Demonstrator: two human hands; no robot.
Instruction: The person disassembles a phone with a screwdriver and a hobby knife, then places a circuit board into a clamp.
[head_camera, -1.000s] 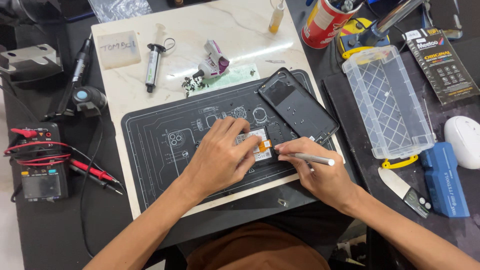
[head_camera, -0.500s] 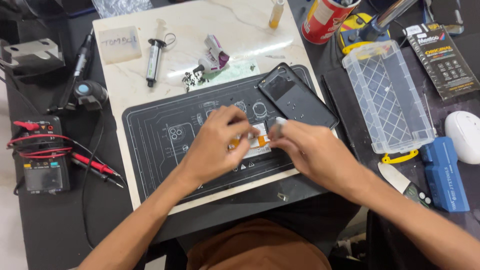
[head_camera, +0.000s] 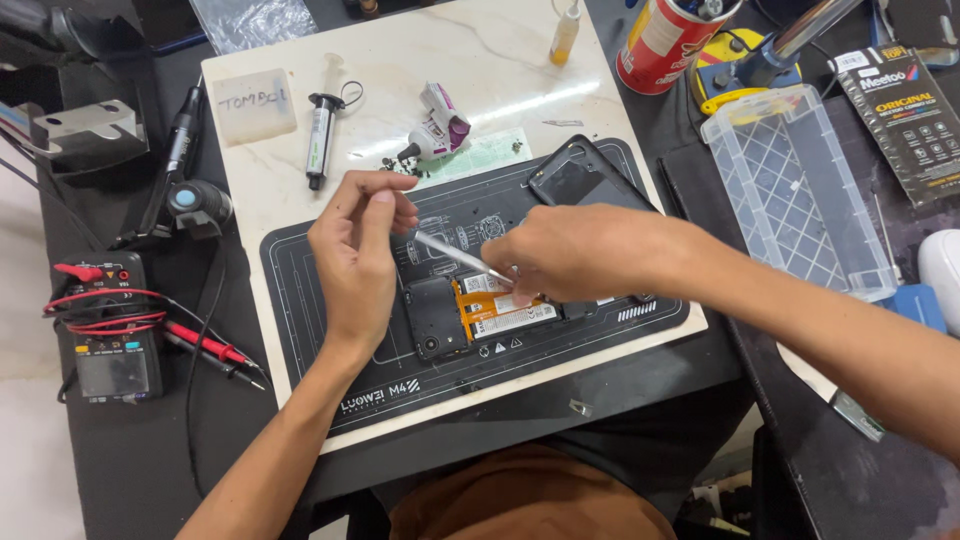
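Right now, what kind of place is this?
Likely a phone repair bench. An opened phone lies on a repair mat under both hands, a multimeter with red probes sits to the left, and a clear parts box to the right.

The right hand (head_camera: 575, 255) covers the right part of the opened phone (head_camera: 480, 315) and the lower corner of the dark back cover (head_camera: 575, 180), and hides the rear end of the tweezers (head_camera: 455, 255). The red can (head_camera: 668, 40), small bottle (head_camera: 565, 25) and plastic bag (head_camera: 255, 20) are cut off by the top edge. The white object (head_camera: 942, 275) runs off the right edge. The small screws (head_camera: 385, 158) are too tiny to tell apart.
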